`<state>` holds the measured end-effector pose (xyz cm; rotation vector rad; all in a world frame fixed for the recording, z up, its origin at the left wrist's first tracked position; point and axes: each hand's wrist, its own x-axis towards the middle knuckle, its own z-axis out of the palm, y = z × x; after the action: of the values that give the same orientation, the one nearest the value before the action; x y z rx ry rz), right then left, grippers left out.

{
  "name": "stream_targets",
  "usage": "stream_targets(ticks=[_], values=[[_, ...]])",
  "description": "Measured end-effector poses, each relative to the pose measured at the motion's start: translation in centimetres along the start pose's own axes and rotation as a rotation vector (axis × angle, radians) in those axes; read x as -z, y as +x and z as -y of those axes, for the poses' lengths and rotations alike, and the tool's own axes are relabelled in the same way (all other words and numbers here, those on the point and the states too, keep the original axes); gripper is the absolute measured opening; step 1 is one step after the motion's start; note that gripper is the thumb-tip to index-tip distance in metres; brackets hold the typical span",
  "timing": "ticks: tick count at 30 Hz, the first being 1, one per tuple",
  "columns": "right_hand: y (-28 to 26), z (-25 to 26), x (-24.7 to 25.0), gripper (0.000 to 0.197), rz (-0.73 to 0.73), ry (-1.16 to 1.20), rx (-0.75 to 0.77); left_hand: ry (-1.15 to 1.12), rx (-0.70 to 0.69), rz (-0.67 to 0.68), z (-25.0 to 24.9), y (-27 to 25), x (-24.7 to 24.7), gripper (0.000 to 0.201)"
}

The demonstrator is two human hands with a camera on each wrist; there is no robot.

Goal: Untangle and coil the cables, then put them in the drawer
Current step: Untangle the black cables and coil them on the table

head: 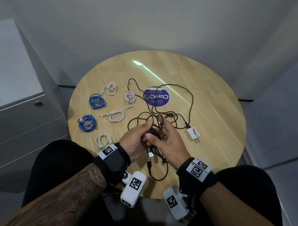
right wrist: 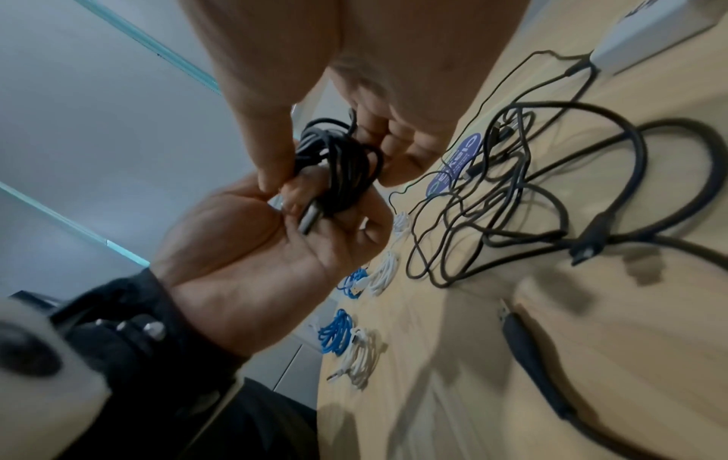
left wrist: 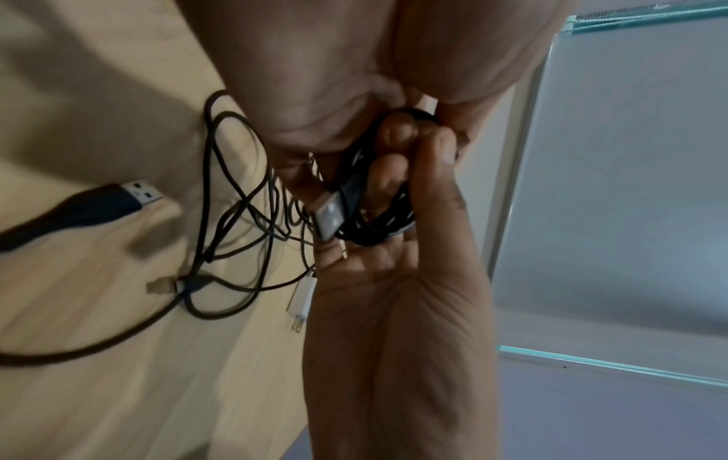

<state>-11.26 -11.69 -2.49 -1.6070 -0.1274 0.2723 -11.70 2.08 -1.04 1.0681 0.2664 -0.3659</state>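
Both hands meet over the near middle of the round wooden table [head: 215, 105]. Between them is a partly wound black cable coil [head: 154, 131], its USB plug [head: 150, 153] hanging below. My left hand [head: 138, 137] grips the coil from the left; in the right wrist view its palm [right wrist: 252, 249] cradles the coil [right wrist: 342, 161]. My right hand [head: 165, 138] pinches the coil [left wrist: 378, 227] with thumb and fingers, next to the plug [left wrist: 331, 214]. More loose black cable [head: 173, 104] lies tangled beyond the hands, one end in a white charger [head: 193, 134].
Two blue coils [head: 96, 101] [head: 87, 123] and several white coils [head: 115, 115] lie on the table's left half. A purple sticker [head: 156, 96] marks its middle. A grey drawer cabinet [head: 16, 110] stands shut at the left. My knees press against the table's near edge.
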Motion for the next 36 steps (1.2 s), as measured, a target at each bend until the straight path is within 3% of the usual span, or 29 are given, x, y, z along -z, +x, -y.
stream_targets(ticks=[3,7,12,16,20,23,26,29,36], values=[[-0.3,0.1,-0.5,0.058,-0.03,-0.042,0.054,0.016,-0.023,-0.032,-0.2,0.1,-0.1,0.037],[0.1,0.3,-0.4,0.056,-0.077,0.008,0.045,-0.064,-0.007,-0.061,-0.7,0.2,0.0,0.043],[0.3,0.9,0.1,0.022,-0.086,0.128,0.011,-0.17,-0.004,-0.059,-1.0,0.5,0.6,0.041],[0.4,1.6,0.7,0.004,-0.072,0.226,-0.056,-0.082,-0.029,-0.035,-1.2,0.7,0.7,0.044],[0.5,1.8,1.5,0.004,-0.113,0.282,-0.083,0.009,-0.108,0.01,-1.3,0.4,0.5,0.04],[0.4,2.1,1.9,0.011,-0.125,0.31,-0.104,0.169,-0.197,0.047,-1.1,0.5,0.7,0.025],[0.1,2.5,1.8,0.01,-0.154,0.277,-0.064,0.325,-0.226,-0.025,-0.6,0.8,1.2,0.026],[0.1,2.6,1.4,0.016,-0.197,0.216,0.006,0.302,-0.219,-0.07,-0.3,1.0,1.2,0.026],[-0.1,2.6,1.5,0.022,-0.283,0.074,0.195,0.101,-0.187,-0.037,-0.6,1.1,0.8,0.03]])
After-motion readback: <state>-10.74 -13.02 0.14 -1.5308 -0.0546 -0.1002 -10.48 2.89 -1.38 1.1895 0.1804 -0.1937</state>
